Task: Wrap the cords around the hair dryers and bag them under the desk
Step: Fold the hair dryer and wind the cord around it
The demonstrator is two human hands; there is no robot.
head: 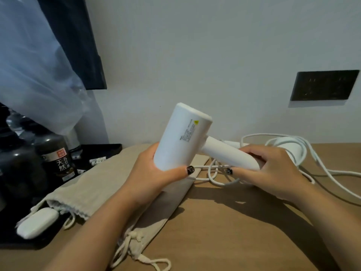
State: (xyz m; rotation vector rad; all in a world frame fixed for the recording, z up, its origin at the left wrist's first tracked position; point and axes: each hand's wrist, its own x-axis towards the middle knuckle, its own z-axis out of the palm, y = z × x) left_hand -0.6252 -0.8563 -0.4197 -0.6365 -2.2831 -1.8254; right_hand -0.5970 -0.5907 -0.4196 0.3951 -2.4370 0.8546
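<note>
Hair dryer held up — left hand cups its barrel, right hand grips the handle; loose cord may tangle with the second dryer's cord.

White hair dryer, beige bag, brown desk.

Black tray sits at the desk's left edge, carrying dark bottles and a white oval case. Dark socket panel is mounted on the white wall. Clear plastic sheet hangs upper left.
</note>
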